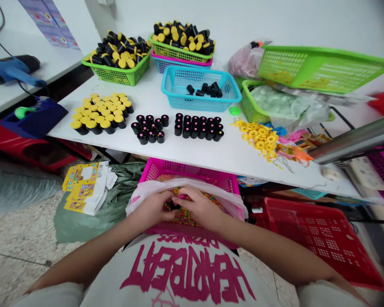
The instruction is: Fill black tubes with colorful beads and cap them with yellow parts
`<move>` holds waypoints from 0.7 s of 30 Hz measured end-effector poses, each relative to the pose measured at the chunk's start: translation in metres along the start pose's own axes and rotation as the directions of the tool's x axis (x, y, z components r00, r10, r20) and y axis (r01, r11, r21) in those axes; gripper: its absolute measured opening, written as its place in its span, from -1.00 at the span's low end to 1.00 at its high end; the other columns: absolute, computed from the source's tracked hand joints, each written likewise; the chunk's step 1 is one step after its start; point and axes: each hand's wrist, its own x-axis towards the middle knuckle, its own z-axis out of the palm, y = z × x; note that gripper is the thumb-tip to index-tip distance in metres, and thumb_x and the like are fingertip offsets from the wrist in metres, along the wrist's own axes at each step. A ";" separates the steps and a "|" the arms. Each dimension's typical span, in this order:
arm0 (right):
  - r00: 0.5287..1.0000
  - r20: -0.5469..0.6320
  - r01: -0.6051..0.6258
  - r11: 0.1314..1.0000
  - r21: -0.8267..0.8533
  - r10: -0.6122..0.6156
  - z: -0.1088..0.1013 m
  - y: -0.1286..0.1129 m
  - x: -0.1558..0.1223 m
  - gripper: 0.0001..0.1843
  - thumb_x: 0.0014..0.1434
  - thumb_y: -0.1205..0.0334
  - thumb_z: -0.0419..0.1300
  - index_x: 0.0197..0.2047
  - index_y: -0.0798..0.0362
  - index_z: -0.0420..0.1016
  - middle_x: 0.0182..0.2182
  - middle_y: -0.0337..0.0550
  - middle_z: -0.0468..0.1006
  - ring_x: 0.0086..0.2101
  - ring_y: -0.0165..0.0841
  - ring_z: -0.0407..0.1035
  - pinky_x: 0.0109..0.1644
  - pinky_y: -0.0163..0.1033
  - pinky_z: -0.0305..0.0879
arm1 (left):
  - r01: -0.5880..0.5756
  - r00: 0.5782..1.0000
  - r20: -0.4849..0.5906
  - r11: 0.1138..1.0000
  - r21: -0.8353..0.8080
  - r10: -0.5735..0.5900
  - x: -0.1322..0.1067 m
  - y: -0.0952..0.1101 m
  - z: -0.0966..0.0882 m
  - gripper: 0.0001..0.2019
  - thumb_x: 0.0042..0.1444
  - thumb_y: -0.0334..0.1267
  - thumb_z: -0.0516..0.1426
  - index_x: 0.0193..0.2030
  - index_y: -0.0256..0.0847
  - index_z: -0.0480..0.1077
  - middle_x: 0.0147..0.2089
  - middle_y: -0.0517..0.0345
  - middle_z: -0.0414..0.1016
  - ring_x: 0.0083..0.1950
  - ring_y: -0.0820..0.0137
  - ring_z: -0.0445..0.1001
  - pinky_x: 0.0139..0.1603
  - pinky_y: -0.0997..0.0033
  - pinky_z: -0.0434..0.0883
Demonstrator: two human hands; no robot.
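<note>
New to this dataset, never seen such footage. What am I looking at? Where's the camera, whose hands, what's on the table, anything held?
No machine here: one person works with bare hands. The single picture comes from a camera worn on their head, looking forward and down. Their left hand and right hand meet inside a plastic bag of small coloured beads. The bag sits in a pink basket in front of them, below the table edge. Whether the fingers pinch anything is too small to tell. On the white table stand yellow-capped tubes and uncapped black tubes. There are also yellow rings and green baskets of more tubes.
</note>
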 end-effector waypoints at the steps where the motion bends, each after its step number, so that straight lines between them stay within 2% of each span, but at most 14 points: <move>1: 1.000 0.023 0.009 1.000 -0.020 -0.008 -0.002 -0.002 0.001 -0.69 0.37 0.32 0.00 0.09 0.10 0.43 -0.02 0.00 0.46 0.02 -0.26 0.32 0.15 -0.08 0.31 | -0.014 1.000 0.000 1.000 -0.013 0.014 0.000 0.000 -0.001 -0.82 -0.01 -0.31 0.17 -0.21 -0.20 0.43 -0.25 0.14 0.58 -0.26 0.33 0.52 -0.22 0.38 0.42; 5: 0.989 0.114 0.107 0.985 -0.139 -0.091 -0.009 -0.006 0.005 -0.66 0.42 0.24 -0.08 0.07 0.12 0.44 -0.02 0.02 0.46 0.08 -0.24 0.26 0.23 -0.05 0.23 | -0.052 0.999 0.006 0.997 -0.048 0.053 0.003 -0.001 -0.003 -0.67 -0.02 -0.38 0.16 -0.06 -0.19 0.42 -0.12 0.10 0.59 -0.11 0.28 0.52 -0.07 0.32 0.44; 9: 0.997 0.072 0.046 0.990 -0.136 -0.036 -0.022 -0.009 0.005 -0.67 0.41 0.26 -0.06 0.13 0.04 0.40 0.02 -0.03 0.45 0.10 -0.26 0.25 0.24 -0.07 0.23 | -0.052 0.999 -0.012 0.998 -0.031 0.052 0.003 -0.002 -0.001 -0.69 0.02 -0.34 0.17 -0.04 -0.20 0.43 -0.11 0.08 0.59 -0.12 0.27 0.54 -0.05 0.28 0.45; 12: 0.999 0.054 0.004 0.983 -0.181 0.006 -0.038 -0.013 0.002 -0.59 0.34 0.41 -0.04 0.18 0.00 0.39 0.09 -0.03 0.41 0.12 -0.24 0.26 0.23 -0.02 0.24 | -0.083 0.996 -0.047 0.995 -0.059 0.081 -0.002 0.005 -0.006 -0.68 0.04 -0.29 0.18 -0.02 -0.15 0.44 -0.09 0.10 0.60 -0.10 0.29 0.55 -0.03 0.30 0.47; 15: 0.992 0.093 -0.062 0.968 -0.244 0.087 -0.047 -0.012 -0.006 -0.50 0.21 0.52 -0.02 0.15 0.02 0.43 0.08 0.00 0.43 0.10 -0.23 0.29 0.22 -0.02 0.25 | -0.086 0.991 -0.110 0.990 -0.114 0.074 -0.007 0.015 -0.029 -0.71 0.05 -0.24 0.19 -0.05 -0.12 0.46 -0.11 0.14 0.62 -0.16 0.35 0.58 -0.07 0.37 0.51; 17: 0.965 0.161 -0.152 0.944 -0.294 0.206 -0.042 -0.004 -0.014 -0.53 0.15 0.54 0.02 0.06 0.05 0.49 0.02 0.02 0.48 0.04 -0.23 0.36 0.18 -0.06 0.30 | -0.039 0.978 -0.210 0.994 -0.106 0.016 -0.006 0.016 -0.053 -0.72 0.07 -0.17 0.20 -0.06 -0.12 0.47 -0.13 0.16 0.63 -0.20 0.37 0.59 -0.10 0.39 0.53; 19: 0.907 0.226 -0.260 0.895 -0.361 0.355 -0.027 0.009 -0.021 -0.61 0.11 0.57 0.03 -0.10 0.11 0.55 -0.09 0.05 0.54 -0.08 -0.21 0.43 0.09 -0.09 0.36 | 0.034 0.927 -0.370 0.997 -0.063 -0.055 0.000 0.006 -0.080 -0.68 0.07 -0.09 0.21 -0.05 -0.14 0.48 -0.13 0.15 0.63 -0.20 0.35 0.60 -0.07 0.37 0.54; 21: 0.852 0.260 -0.339 0.858 -0.387 0.454 -0.009 0.024 -0.026 -0.64 0.09 0.61 0.00 -0.24 0.14 0.56 -0.23 0.08 0.58 -0.20 -0.19 0.48 -0.02 -0.11 0.40 | 0.122 0.843 -0.527 0.992 -0.006 -0.107 0.012 -0.012 -0.104 -0.63 0.05 -0.03 0.23 -0.06 -0.17 0.49 -0.16 0.11 0.64 -0.18 0.31 0.60 -0.03 0.34 0.52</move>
